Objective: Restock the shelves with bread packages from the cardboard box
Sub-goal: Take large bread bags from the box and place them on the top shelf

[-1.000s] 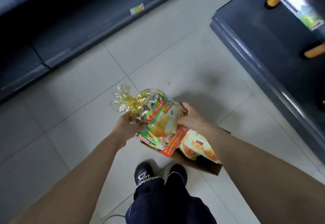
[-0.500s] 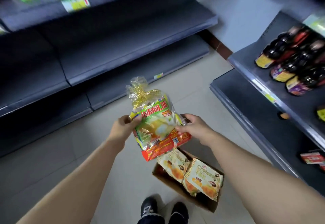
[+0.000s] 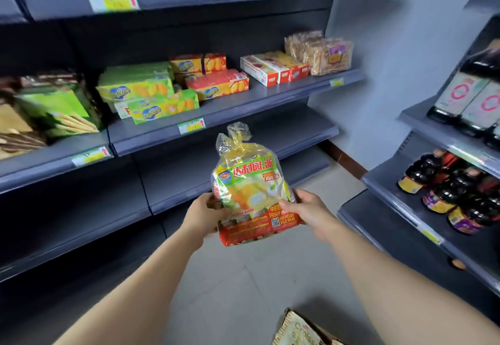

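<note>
A green, yellow and red bread package (image 3: pixel 250 182) with a gold twist tie at its top stands upright in the air in front of the grey shelves (image 3: pixel 216 109). My left hand (image 3: pixel 205 213) grips its lower left side and my right hand (image 3: pixel 305 209) grips its lower right side. At the bottom edge, another bread package (image 3: pixel 297 331) pokes out of the cardboard box, most of which is out of frame.
One shelf carries biscuit boxes (image 3: pixel 151 93), red and white cartons (image 3: pixel 273 69) and wrapped toast (image 3: pixel 322 52). The shelf boards below it are bare (image 3: pixel 189 179). A second rack on the right holds dark bottles (image 3: pixel 454 190). Tiled floor lies between.
Both hands have lifted the bread package from just above the box to shelf height. The view has swung up from the floor to the shelves, and the package now stands upright.
</note>
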The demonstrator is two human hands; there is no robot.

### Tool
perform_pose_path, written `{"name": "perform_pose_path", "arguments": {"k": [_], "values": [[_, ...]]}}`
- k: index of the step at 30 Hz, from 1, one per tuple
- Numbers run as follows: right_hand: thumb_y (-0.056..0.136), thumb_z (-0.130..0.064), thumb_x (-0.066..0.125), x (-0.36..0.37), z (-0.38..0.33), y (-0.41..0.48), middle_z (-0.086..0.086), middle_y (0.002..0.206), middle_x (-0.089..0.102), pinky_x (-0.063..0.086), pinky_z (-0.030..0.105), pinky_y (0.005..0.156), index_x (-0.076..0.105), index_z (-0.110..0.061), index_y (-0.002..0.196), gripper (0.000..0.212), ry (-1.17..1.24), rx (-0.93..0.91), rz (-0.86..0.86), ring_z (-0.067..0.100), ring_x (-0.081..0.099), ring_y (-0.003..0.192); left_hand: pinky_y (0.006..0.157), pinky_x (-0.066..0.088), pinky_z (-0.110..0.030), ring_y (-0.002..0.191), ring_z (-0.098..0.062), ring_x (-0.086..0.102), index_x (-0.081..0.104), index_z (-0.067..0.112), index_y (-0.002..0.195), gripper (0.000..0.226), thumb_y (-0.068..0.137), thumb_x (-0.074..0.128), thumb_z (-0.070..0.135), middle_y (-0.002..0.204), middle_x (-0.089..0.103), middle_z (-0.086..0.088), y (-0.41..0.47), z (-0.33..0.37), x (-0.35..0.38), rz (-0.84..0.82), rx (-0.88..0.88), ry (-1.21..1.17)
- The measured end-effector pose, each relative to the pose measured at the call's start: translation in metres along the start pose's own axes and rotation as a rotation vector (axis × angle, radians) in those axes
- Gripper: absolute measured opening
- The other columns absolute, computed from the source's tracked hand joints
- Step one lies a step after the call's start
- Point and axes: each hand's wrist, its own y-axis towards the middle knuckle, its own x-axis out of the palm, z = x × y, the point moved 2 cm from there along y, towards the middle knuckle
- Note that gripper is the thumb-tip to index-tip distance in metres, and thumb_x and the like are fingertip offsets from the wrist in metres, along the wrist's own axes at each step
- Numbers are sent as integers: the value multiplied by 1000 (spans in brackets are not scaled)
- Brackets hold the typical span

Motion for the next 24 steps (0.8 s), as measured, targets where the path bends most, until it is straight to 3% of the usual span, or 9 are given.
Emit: {"name": "perform_pose_path", "arguments": {"k": [6,9,12,16,21,24], "values": [[81,-15,76,34,-87,6,3,107,68,56,33,74,52,-21,120,46,109,-158,131,20,69,92,71,59,-41,69,-18,61,58,20,108,32,82,70,5,100,65,-3,22,70,-63,12,208,-58],[83,-15,74,41,-125,8,3,103,68,54,29,67,53,-18,118,41,131,-217,178,17,68,89,79,58,-46,82,-20,67,60,20,109,32,82,72,11,100,67,-1,28,105,-84,37,304,-62],[85,-16,72,41,-160,12,5,104,70,54,31,73,57,-17,113,32,146,-271,213,20,68,93,78,56,-42,85,-16,65,59,18,121,41,83,73,18,98,65,6,31,143,-99,81,393,-40],[85,-21,73,32,-209,22,4,103,71,56,38,85,63,-27,97,17,135,-351,252,21,68,96,73,55,-35,91,-16,63,52,16,131,51,84,71,22,115,62,2,38,193,-110,112,480,-60],[87,-21,70,8,-271,36,3,104,72,53,27,74,62,-24,105,20,173,-457,257,16,68,94,82,58,-46,93,-20,68,59,18,123,47,80,76,25,108,68,2,52,260,-112,149,590,-90],[87,-21,70,-12,-306,49,-2,100,70,51,27,76,59,-23,109,24,201,-514,284,13,67,93,78,58,-41,91,-18,68,58,19,118,43,80,76,26,104,67,4,60,302,-107,180,662,-109]]}}
